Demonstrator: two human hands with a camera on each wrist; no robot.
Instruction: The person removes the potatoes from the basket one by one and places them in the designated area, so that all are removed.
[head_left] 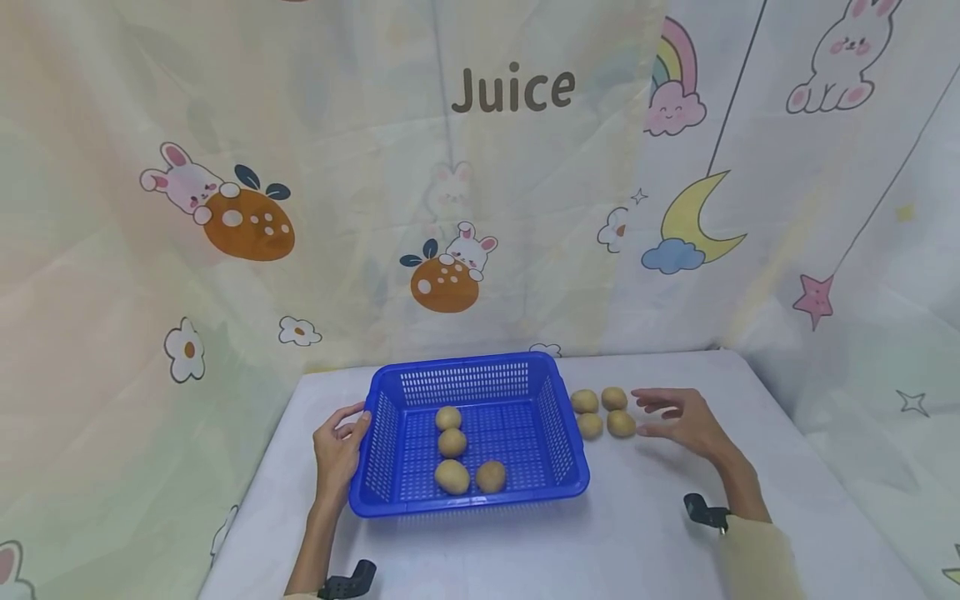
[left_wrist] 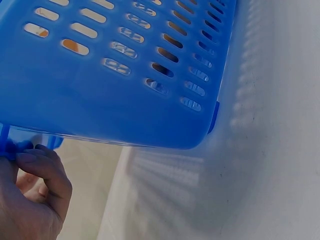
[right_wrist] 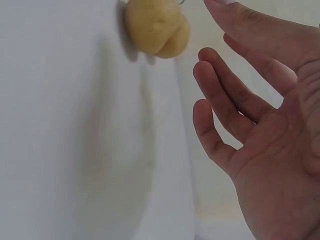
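Observation:
A blue plastic basket (head_left: 468,507) with slotted walls stands on the table, several potatoes (head_left: 452,443) lying on its floor. My left hand (head_left: 339,450) grips the basket's left rim; in the left wrist view its thumb and curled fingers (left_wrist: 44,172) close round the edge. Just right of the basket, several more potatoes (head_left: 621,423) sit in a tight cluster on the cloth. My right hand (head_left: 686,423) is beside that cluster, fingers loosely spread, thumb apart, nothing held. The right wrist view shows the spread fingers (right_wrist: 220,100) and some potatoes (right_wrist: 155,25) past the fingertips.
A white cloth covers the table (head_left: 622,533). Behind it hangs a printed curtain (head_left: 360,208) with bunnies, oranges and the word Juice, and similar fabric runs down both sides. Dark camera mounts (head_left: 705,511) are strapped to both wrists.

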